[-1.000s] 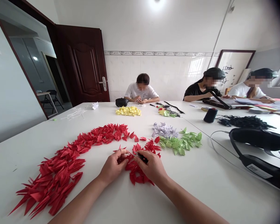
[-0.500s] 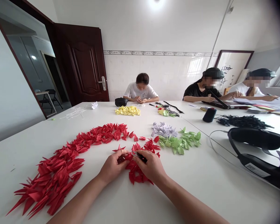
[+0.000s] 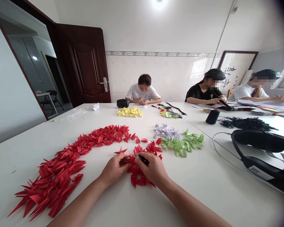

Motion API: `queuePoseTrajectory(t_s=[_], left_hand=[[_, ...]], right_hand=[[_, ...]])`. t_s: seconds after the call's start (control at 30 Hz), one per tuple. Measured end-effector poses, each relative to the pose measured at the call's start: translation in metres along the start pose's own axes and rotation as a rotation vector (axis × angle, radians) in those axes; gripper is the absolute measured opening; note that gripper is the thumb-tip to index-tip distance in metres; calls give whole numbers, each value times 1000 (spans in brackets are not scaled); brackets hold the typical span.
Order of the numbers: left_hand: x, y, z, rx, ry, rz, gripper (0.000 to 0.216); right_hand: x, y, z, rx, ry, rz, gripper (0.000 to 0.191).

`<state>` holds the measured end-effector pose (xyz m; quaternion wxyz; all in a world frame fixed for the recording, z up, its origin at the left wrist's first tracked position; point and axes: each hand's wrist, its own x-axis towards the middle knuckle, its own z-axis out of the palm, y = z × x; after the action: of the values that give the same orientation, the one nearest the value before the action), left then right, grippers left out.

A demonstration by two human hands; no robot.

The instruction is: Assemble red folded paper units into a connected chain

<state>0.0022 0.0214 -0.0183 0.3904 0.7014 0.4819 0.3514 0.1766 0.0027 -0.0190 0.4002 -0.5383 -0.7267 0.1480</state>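
Observation:
My left hand (image 3: 114, 168) is closed, thumb and fingers pinching a small red folded-paper crane (image 3: 132, 160); much of that piece is hidden. In my right hand (image 3: 155, 168), also closed, is a small black-handled tool (image 3: 144, 160), its metal tip reaching toward the left fingertips. What kind of tool it is I cannot make out. Both hands are close together over a small pile of red paper cranes (image 3: 140, 181) on the white table (image 3: 113, 205). A single red crane (image 3: 120, 151) lies just beyond my left fingers.
A long band of red cranes (image 3: 59, 167) curves along the left. Lilac cranes (image 3: 166, 130), green ones (image 3: 182, 143) and yellow ones (image 3: 129, 112) lie farther back. A black headset (image 3: 260, 157), thread spool (image 3: 212, 116) and dark cords (image 3: 247, 123) are at right. Three people sit opposite.
My hands stay in nearly the same place, with only a slight shift of the red paper at the tool's tip. Across the table, the person in black has moved a hand at the dark flat object.

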Motion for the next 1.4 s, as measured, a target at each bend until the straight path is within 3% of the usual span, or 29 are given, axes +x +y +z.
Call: queuePoseTrajectory(t_s=[0.63, 1.4], left_hand=[[0, -1, 0, -29, -46, 6, 38], [1, -3, 0, 0, -11, 2, 42]], right_hand=[[-1, 0, -1, -4, -14, 3, 24], [-1, 2, 3, 8, -6, -16, 21]])
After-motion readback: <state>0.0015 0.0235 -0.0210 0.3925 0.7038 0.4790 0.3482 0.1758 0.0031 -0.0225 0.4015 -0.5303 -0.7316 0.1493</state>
